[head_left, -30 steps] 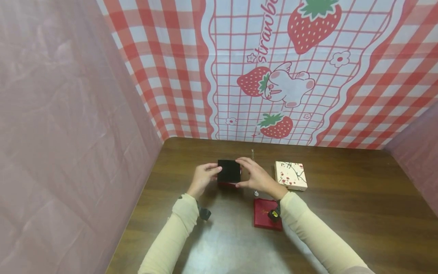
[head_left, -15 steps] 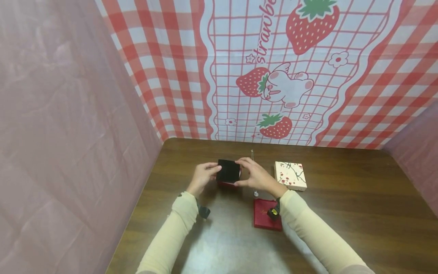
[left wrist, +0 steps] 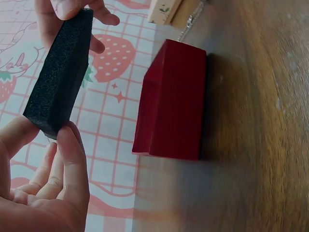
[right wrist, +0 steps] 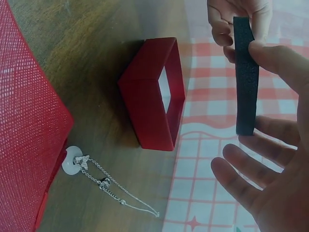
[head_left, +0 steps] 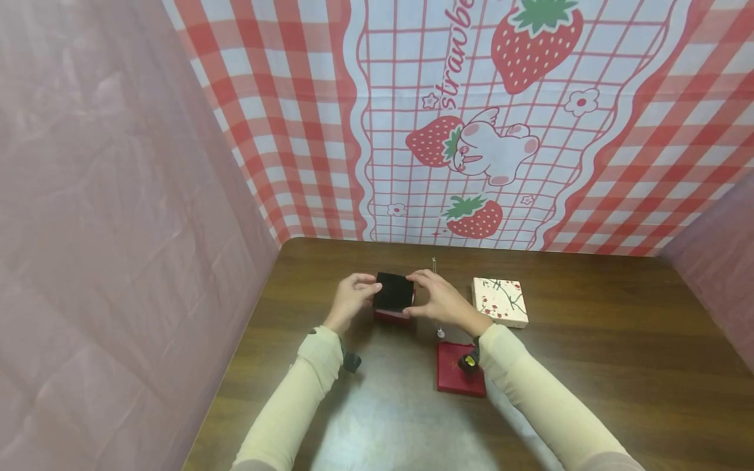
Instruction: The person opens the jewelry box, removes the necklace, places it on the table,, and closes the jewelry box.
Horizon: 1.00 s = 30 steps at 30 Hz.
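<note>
Both hands hold a black foam pad [head_left: 394,292] up off the table, a small gap above an open red box [left wrist: 179,104]. My left hand [head_left: 351,299] pinches one end between thumb and fingers. At the opposite end, my right hand [head_left: 440,301] grips the pad between its thumb and a finger, other fingers spread free. The right wrist view shows the box's pale inner bottom [right wrist: 164,89]. A silver chain [right wrist: 107,182] with a round white pendant [right wrist: 72,160] lies on the table right of the box, partly hidden under the right arm in the head view.
A red lid [head_left: 452,381] lies nearer the person, partly under the right wrist camera. Back right sits a cream box [head_left: 499,301] with a flower print. A checked strawberry cloth [head_left: 477,216] hangs behind the wooden table [head_left: 595,340], and a pink cloth [head_left: 135,229] hangs at left.
The foam pad has risen slightly and tilted a little, so more of the red box shows beneath it. Both hands keep their hold on it. Everything else stays in place.
</note>
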### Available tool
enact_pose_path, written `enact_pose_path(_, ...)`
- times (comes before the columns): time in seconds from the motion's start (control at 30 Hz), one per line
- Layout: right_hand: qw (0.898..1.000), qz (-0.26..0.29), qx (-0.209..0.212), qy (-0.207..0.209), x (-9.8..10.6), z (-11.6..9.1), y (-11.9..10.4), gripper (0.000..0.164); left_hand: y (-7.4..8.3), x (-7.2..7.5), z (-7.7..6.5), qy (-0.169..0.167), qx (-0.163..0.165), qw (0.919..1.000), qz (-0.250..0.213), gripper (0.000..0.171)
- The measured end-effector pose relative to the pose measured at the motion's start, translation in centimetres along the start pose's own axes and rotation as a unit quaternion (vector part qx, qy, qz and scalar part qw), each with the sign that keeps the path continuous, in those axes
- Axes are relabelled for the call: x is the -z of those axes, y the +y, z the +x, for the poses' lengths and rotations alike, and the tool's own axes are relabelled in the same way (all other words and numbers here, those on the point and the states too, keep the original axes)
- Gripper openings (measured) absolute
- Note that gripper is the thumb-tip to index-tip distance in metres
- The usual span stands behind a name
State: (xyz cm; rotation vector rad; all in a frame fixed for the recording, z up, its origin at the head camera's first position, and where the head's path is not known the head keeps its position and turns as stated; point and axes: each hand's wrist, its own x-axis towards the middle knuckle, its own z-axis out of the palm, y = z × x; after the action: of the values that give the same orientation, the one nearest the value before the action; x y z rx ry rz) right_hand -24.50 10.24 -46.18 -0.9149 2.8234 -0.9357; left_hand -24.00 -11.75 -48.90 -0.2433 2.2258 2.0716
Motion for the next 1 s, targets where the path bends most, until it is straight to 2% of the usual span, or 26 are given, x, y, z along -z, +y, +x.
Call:
enact_pose_path(0.6, 0.999, -0.019, -0.038, -0.012, -1.3, 0.7, 1.4, 0.074, -1.0, -0.4, 0.9, -0.007, -0.022, 0.9981, 0.057, 0.029)
enact_pose_path(0.87, 0.997, -0.016, -0.065, -0.031, -2.0, 1.0, 2.3, 0.076, -1.7, -0.6, 1.3, -0.009, 0.001, 0.9960, 0.089, 0.029)
enact_pose_path(1.0, 0.997, -0.015, -0.065, -0.031, -2.3, 1.1, 2.6, 0.075, -1.9, -0.7, 1.3, -0.007, -0.003, 0.9956, 0.093, 0.031)
